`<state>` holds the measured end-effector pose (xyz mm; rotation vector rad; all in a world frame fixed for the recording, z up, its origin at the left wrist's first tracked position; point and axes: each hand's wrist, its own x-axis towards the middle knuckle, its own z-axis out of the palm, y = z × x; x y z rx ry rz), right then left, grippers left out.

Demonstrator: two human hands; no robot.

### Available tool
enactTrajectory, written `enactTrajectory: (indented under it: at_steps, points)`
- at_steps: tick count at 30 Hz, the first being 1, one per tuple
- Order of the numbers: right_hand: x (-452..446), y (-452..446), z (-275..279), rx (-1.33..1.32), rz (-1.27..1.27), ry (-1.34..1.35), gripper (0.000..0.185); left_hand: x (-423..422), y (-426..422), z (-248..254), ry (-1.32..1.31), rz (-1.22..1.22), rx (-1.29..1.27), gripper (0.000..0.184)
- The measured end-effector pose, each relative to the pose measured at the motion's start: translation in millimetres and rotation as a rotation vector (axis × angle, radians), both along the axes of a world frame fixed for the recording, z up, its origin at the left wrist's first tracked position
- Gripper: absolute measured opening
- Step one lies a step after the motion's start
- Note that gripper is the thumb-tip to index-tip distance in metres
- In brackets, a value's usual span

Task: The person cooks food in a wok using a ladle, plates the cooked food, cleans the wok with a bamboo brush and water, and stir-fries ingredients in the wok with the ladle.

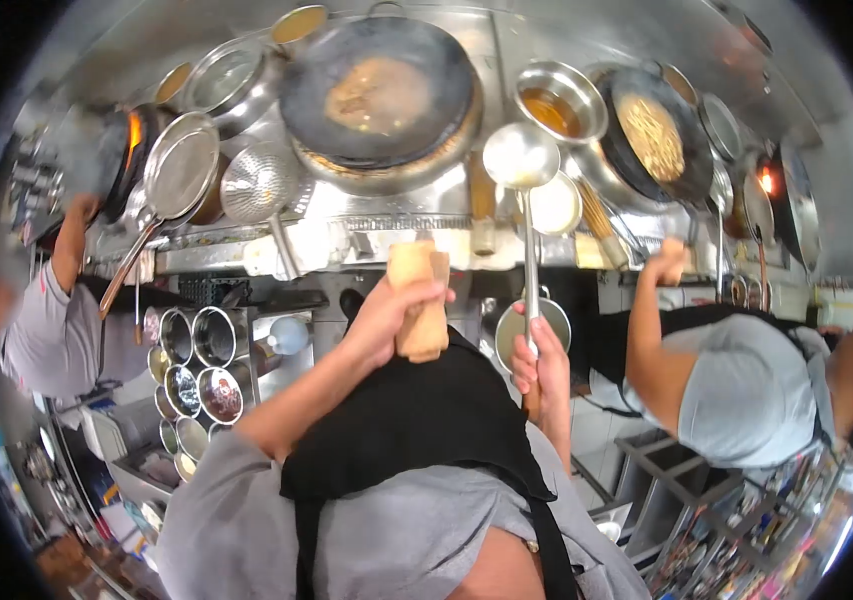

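Pinched between the thumb and fingers of my left hand (394,318) is a folded tan cloth (417,325), held in front of my black apron. My right hand (543,368) is wrapped round the long handle of a metal ladle (522,155). Its bowl points away from me, beside a metal bowl of brown liquid (552,110). Straight ahead, a large dark wok (452,100) rests on the burner with food in its middle, and haze hangs over it. Both hands are apart from the wok.
A perforated skimmer (260,180) and a mesh strainer (182,165) lie left of the wok. Metal pots of ingredients (215,337) stand at lower left. Co-workers (752,385) stand at both sides; another wok (692,170) holds food on the right. Flame (134,130) burns at far left.
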<state>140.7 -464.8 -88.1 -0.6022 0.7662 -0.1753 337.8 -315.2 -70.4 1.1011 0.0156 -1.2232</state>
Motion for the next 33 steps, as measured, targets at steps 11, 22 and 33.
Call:
enactTrajectory:
  at_steps: [11, 22, 33]
  points:
    - [259.7, -109.8, -93.1, -1.038, 0.508, 0.127, 0.028, -22.3, 114.3, 70.5, -0.274, 0.585, 0.076, 0.044]
    - [272.5, -97.1, -109.5, -1.316, 0.733, 0.335, 0.030, 44.9, 127.4, 72.3, -0.152, 0.454, -0.086, 0.038]
    - [241.7, -59.7, -116.2, -1.312, 0.673, 0.166, 0.031, 109.2, 135.6, 68.4, 0.023, 0.182, -0.175, 0.043]
